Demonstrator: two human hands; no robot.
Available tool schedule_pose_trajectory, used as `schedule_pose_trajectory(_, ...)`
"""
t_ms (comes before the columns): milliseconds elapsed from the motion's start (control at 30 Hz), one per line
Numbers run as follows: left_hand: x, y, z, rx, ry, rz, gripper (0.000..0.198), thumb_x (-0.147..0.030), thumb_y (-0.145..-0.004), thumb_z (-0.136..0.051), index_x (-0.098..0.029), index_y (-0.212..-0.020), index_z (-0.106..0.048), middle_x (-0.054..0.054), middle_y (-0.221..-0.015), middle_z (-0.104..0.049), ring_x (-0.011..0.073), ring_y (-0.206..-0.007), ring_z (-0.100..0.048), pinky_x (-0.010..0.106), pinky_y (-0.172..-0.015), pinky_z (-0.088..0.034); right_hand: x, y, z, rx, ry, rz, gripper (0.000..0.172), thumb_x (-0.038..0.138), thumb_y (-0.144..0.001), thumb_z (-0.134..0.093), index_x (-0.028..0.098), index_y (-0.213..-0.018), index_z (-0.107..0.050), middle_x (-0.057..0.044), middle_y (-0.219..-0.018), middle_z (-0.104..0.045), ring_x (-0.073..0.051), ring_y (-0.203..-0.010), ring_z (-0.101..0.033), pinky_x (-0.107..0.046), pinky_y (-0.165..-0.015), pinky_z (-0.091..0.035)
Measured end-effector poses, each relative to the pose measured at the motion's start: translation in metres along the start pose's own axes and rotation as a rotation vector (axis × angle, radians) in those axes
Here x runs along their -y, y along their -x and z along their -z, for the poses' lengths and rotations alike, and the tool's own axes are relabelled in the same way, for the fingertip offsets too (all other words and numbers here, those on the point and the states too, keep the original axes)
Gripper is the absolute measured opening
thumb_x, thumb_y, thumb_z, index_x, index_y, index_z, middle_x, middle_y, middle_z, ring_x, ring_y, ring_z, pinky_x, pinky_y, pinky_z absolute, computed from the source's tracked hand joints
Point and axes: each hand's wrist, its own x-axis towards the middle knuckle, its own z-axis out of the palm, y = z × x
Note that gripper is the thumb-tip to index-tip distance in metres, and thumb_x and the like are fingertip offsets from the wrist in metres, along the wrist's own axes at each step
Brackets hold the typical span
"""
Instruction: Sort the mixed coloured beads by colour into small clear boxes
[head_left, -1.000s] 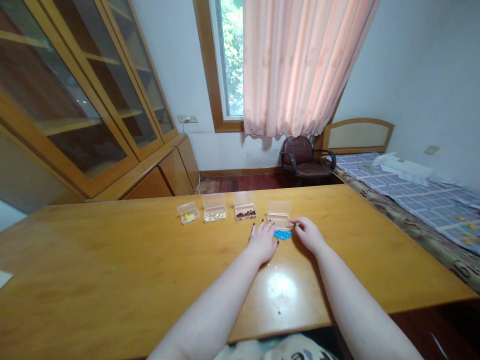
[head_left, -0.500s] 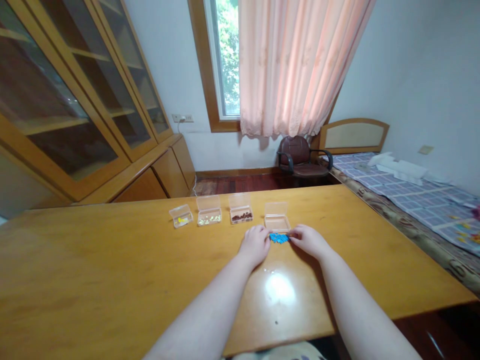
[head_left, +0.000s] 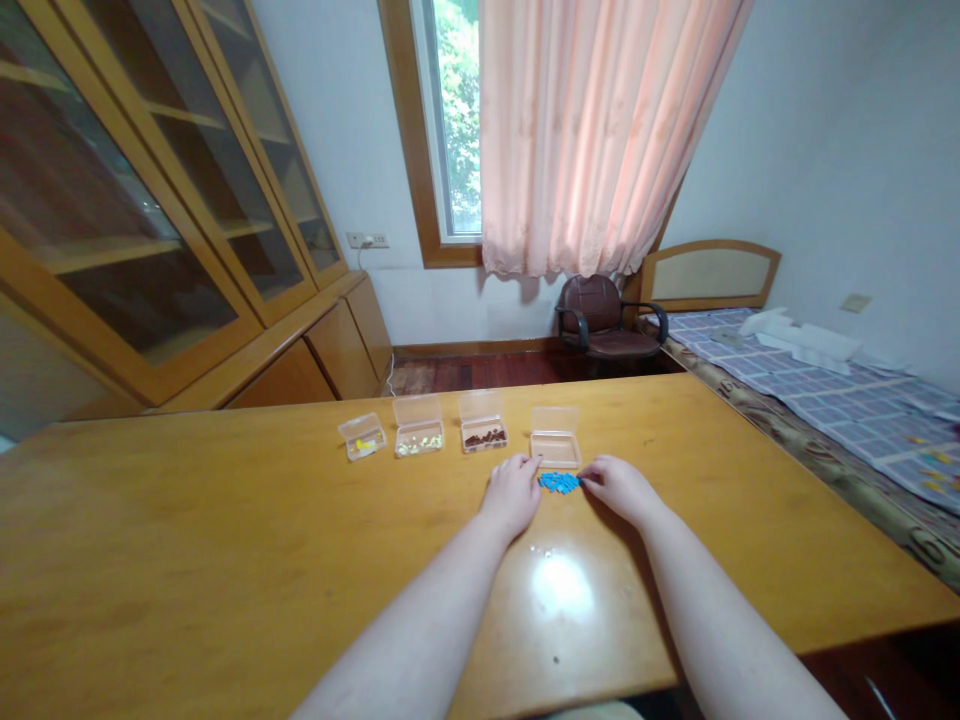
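Observation:
A small pile of flat blue pieces (head_left: 559, 483) lies on the table between my two hands. Behind it stands a clear plastic box (head_left: 555, 463) with its lid raised and no pieces visible inside. My left hand (head_left: 513, 491) rests at the pile's left side, fingers lying forward, the fingertips close to the box's front left corner. On the right side, my right hand (head_left: 613, 485) has its fingertips drawn together at the edge of the pile. Whatever sits between those fingertips is too small to make out.
Left of the empty box stand three more open clear boxes: one with dark brown pieces (head_left: 486, 438), one with pale pieces (head_left: 421, 443), one with yellow pieces (head_left: 365, 445). The wooden table (head_left: 225, 530) reaches toward a brown chair (head_left: 598, 315) and a bed (head_left: 795, 360).
The blue pile looks slightly more spread and farther from the box's front edge. Both hands stay beside it, with only small finger shifts. The view has tilted slightly.

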Motion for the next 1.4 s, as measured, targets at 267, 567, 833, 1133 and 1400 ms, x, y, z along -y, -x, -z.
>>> schedule_pose_trajectory(267, -0.005, 0.0, 0.001, 0.062, -0.077, 0.034, 0.017, -0.021, -0.085, -0.047, -0.021, -0.095, -0.061, 0.005, -0.096, -0.062, 0.0197, -0.093, -0.057, 0.033, -0.085, -0.043, 0.003, -0.001, -0.001, -0.018, 0.066, -0.027, 0.021, 0.022, -0.08, -0.051, 0.021, -0.082, -0.072, -0.005, -0.082, -0.067, -0.016, -0.074, -0.059, -0.023, -0.066, -0.039)
schedule_pose_trajectory(567, -0.004, -0.004, -0.001, 0.148, -0.105, 0.046, 0.014, -0.031, -0.085, -0.055, -0.022, -0.095, -0.06, 0.004, -0.098, -0.061, 0.0186, -0.094, -0.058, 0.03, -0.082, -0.043, -0.007, 0.0, -0.002, -0.105, -0.051, -0.004, 0.021, 0.027, -0.082, -0.052, 0.019, -0.083, -0.071, -0.005, -0.083, -0.066, -0.016, -0.076, -0.059, -0.023, -0.07, -0.041)
schedule_pose_trajectory(833, 0.001, -0.007, -0.009, 0.137, -0.104, 0.018, 0.014, -0.03, -0.088, -0.051, -0.022, -0.094, -0.06, 0.004, -0.095, -0.062, 0.0191, -0.09, -0.059, 0.031, -0.079, -0.044, -0.016, -0.001, -0.003, -0.052, -0.092, -0.045, 0.019, 0.03, -0.079, -0.058, 0.022, -0.086, -0.073, -0.005, -0.085, -0.067, -0.017, -0.077, -0.06, -0.024, -0.069, -0.042)
schedule_pose_trajectory(1133, 0.001, -0.009, -0.008, 0.137, -0.089, 0.033, 0.014, -0.028, -0.089, -0.048, -0.019, -0.093, -0.059, 0.005, -0.095, -0.062, 0.0191, -0.089, -0.059, 0.03, -0.077, -0.043, -0.005, -0.001, -0.002, -0.054, 0.072, -0.03, 0.021, 0.027, -0.083, -0.052, 0.019, -0.078, -0.071, -0.005, -0.081, -0.064, -0.015, -0.071, -0.057, -0.023, -0.065, -0.038)
schedule_pose_trajectory(1400, -0.001, -0.011, -0.001, -0.088, 0.04, 0.028, 0.013, -0.025, -0.091, -0.047, -0.019, -0.092, -0.058, 0.004, -0.093, -0.061, 0.0168, -0.089, -0.057, 0.029, -0.08, -0.042, -0.001, -0.001, 0.0, -0.034, 0.098, -0.013, 0.02, 0.025, -0.083, -0.052, 0.019, -0.077, -0.07, -0.005, -0.08, -0.064, -0.015, -0.072, -0.057, -0.023, -0.065, -0.037)
